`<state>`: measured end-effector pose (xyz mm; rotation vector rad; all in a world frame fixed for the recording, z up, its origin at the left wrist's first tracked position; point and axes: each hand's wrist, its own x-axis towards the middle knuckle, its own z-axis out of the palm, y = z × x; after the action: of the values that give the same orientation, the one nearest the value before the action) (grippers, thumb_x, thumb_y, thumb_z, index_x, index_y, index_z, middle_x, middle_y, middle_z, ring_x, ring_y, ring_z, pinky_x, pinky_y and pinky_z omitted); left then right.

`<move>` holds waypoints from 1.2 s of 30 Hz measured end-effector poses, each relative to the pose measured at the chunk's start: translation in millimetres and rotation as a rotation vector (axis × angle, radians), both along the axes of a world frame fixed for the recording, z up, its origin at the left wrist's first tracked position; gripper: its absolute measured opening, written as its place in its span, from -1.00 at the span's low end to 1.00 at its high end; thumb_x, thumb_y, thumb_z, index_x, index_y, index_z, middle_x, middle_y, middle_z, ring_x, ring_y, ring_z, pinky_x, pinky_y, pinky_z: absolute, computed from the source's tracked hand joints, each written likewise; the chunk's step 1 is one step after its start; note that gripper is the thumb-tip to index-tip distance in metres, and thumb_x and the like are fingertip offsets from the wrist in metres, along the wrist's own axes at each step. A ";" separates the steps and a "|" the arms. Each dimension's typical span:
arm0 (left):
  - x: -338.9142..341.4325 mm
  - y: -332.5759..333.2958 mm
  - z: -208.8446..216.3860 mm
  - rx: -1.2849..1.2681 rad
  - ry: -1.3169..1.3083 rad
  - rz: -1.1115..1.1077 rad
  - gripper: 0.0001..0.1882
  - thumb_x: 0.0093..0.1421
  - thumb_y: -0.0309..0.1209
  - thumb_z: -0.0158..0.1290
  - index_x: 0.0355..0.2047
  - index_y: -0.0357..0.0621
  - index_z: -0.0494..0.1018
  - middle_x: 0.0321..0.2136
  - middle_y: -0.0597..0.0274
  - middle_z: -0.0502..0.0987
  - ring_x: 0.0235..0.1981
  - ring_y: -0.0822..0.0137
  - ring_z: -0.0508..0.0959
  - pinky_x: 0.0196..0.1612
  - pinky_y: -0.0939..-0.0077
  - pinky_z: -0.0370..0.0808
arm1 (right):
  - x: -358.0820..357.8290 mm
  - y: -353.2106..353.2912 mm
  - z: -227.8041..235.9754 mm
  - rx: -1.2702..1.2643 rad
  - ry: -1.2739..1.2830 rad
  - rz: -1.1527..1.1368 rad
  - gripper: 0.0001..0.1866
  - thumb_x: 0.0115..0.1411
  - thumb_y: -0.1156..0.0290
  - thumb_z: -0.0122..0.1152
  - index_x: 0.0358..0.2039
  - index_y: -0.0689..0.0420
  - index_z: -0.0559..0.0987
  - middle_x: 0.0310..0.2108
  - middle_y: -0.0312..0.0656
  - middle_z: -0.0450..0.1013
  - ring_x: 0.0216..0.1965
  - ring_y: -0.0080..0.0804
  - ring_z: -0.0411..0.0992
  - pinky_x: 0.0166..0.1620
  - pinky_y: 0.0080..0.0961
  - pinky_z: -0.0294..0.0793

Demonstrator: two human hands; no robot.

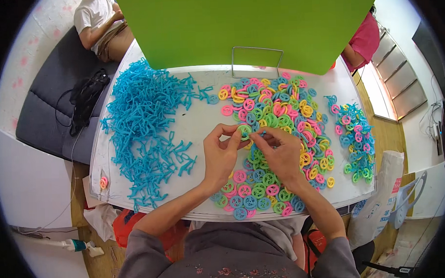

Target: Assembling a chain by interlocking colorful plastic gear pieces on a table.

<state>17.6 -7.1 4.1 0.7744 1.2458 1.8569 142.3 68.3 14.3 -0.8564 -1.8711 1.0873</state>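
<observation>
My left hand (pixel 219 156) pinches a small green plastic wheel (pixel 244 132) between thumb and fingers. Close against that wheel, my right hand (pixel 286 156) grips a small blue plastic piece (pixel 262 132), mostly covered by the fingertips. Both hands are above a broad heap of spoked wheels (pixel 268 178) in pink, blue, green and yellow. Left of them lies a large pile of blue forked plastic pieces (pixel 143 102). At the table's right side is a smaller pile of wheels joined with blue forked pieces (pixel 358 139).
A bright green panel (pixel 253 27) rises behind the white table (pixel 192 123), with a bent wire frame (pixel 233 62) before it. One person (pixel 98 23) sits at the far left by a dark sofa (pixel 54 91); another person's red sleeve (pixel 366 41) shows right. Bags stand below the table.
</observation>
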 end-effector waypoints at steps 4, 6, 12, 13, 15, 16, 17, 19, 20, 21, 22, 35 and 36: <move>-2.4 2.8 2.0 -0.036 0.068 0.003 -0.89 0.25 -0.54 -0.04 -0.30 -0.40 0.36 -0.27 0.10 0.48 -0.26 0.34 0.57 -0.14 0.47 0.59 | -0.4 -0.8 6.9 -0.032 -0.006 -0.011 -0.82 0.05 0.42 0.34 -0.35 0.24 0.63 -0.57 -0.23 0.53 -0.55 -0.66 0.44 -0.47 -0.69 0.43; -5.7 3.2 3.6 -0.050 0.088 0.005 -0.90 0.24 -0.57 -0.05 -0.32 -0.42 0.36 -0.30 0.11 0.49 -0.29 0.34 0.58 -0.17 0.49 0.60 | 0.1 -0.7 10.7 -0.028 -0.072 -0.007 -0.82 0.06 0.39 0.34 -0.38 0.24 0.63 -0.59 -0.25 0.52 -0.57 -0.68 0.42 -0.49 -0.70 0.40; -10.7 2.1 11.3 -0.131 0.173 -0.085 -0.89 0.22 -0.58 -0.06 -0.29 -0.44 0.37 -0.30 0.11 0.49 -0.31 0.32 0.59 -0.22 0.51 0.61 | 3.9 -0.3 18.1 -0.151 -0.150 0.018 -0.80 0.06 0.35 0.33 -0.41 0.24 0.63 -0.63 -0.28 0.49 -0.59 -0.73 0.36 -0.52 -0.70 0.36; -9.7 1.9 11.0 -0.116 0.172 -0.073 -0.88 0.22 -0.58 -0.05 -0.28 -0.44 0.38 -0.31 0.10 0.49 -0.32 0.32 0.59 -0.22 0.51 0.61 | 3.8 0.6 17.6 -0.152 -0.150 0.018 -0.80 0.06 0.35 0.33 -0.41 0.24 0.63 -0.63 -0.28 0.49 -0.59 -0.73 0.36 -0.52 -0.70 0.36; -8.4 1.7 9.9 -0.099 0.171 -0.064 -0.88 0.22 -0.58 -0.05 -0.28 -0.45 0.38 -0.32 0.09 0.50 -0.33 0.32 0.60 -0.22 0.51 0.61 | 4.5 2.1 16.3 -0.170 -0.163 0.021 -0.79 0.06 0.34 0.33 -0.41 0.24 0.62 -0.63 -0.28 0.49 -0.60 -0.74 0.35 -0.53 -0.71 0.35; -8.8 1.5 8.1 -0.091 0.114 -0.060 -0.87 0.22 -0.56 -0.04 -0.28 -0.44 0.38 -0.32 0.08 0.50 -0.33 0.31 0.60 -0.23 0.51 0.61 | 4.2 1.5 15.7 -0.170 -0.163 0.020 -0.79 0.06 0.34 0.33 -0.41 0.24 0.62 -0.63 -0.28 0.49 -0.60 -0.74 0.35 -0.53 -0.71 0.35; -9.4 1.4 7.3 -0.084 0.058 -0.055 -0.85 0.22 -0.55 -0.03 -0.28 -0.44 0.38 -0.32 0.06 0.50 -0.33 0.30 0.60 -0.23 0.51 0.61 | 3.1 0.4 15.2 -0.155 -0.116 0.008 -0.81 0.06 0.36 0.33 -0.41 0.25 0.62 -0.62 -0.28 0.49 -0.60 -0.73 0.36 -0.53 -0.70 0.36; -9.7 1.0 12.6 -0.134 -0.007 -0.065 -0.83 0.22 -0.51 -0.02 -0.27 -0.44 0.39 -0.32 0.05 0.50 -0.33 0.29 0.60 -0.24 0.51 0.61 | 2.0 0.9 11.8 -0.140 -0.069 -0.004 -0.82 0.06 0.39 0.33 -0.40 0.25 0.62 -0.61 -0.27 0.50 -0.60 -0.72 0.37 -0.52 -0.69 0.38; -10.3 1.0 14.5 -0.183 -0.073 -0.074 -0.81 0.23 -0.48 -0.01 -0.26 -0.43 0.39 -0.32 0.04 0.50 -0.32 0.29 0.61 -0.24 0.51 0.60 | 1.5 2.4 7.4 -0.076 -0.024 -0.004 -0.84 0.06 0.42 0.33 -0.40 0.25 0.62 -0.59 -0.27 0.51 -0.59 -0.69 0.40 -0.51 -0.68 0.40; -12.2 1.5 12.9 -0.184 -0.073 -0.075 -0.81 0.23 -0.48 -0.01 -0.26 -0.43 0.39 -0.32 0.04 0.50 -0.32 0.29 0.61 -0.24 0.51 0.60 | 1.5 3.3 4.2 -0.012 0.020 -0.004 -0.86 0.05 0.46 0.32 -0.40 0.25 0.61 -0.57 -0.26 0.52 -0.57 -0.66 0.43 -0.50 -0.67 0.43; -14.8 2.4 9.9 -0.193 -0.100 -0.109 -0.79 0.23 -0.46 0.00 -0.25 -0.43 0.40 -0.32 0.05 0.51 -0.32 0.28 0.61 -0.24 0.51 0.60 | 2.1 3.5 2.6 -0.012 0.020 -0.005 -0.86 0.05 0.46 0.32 -0.40 0.25 0.61 -0.57 -0.26 0.52 -0.57 -0.66 0.43 -0.50 -0.67 0.43; -14.3 1.4 9.0 -0.178 0.126 -0.124 -0.75 0.24 -0.42 -0.02 -0.29 -0.44 0.50 -0.30 0.12 0.49 -0.29 0.37 0.54 -0.21 0.45 0.59 | 4.8 -4.9 2.7 0.132 -0.091 0.042 -0.90 0.04 0.53 0.30 -0.39 0.22 0.62 -0.55 -0.19 0.53 -0.53 -0.56 0.50 -0.47 -0.65 0.45; -15.5 1.8 7.4 -0.179 0.126 -0.123 -0.75 0.24 -0.42 -0.02 -0.29 -0.44 0.50 -0.30 0.12 0.49 -0.29 0.37 0.54 -0.21 0.45 0.59 | 4.5 -4.6 1.3 0.121 -0.091 0.046 -0.90 0.04 0.53 0.30 -0.39 0.22 0.63 -0.56 -0.20 0.53 -0.54 -0.56 0.50 -0.48 -0.65 0.45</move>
<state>2.1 -5.2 11.5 0.8604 1.3899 1.5943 146.8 63.7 15.6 -0.8082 -2.0194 0.9656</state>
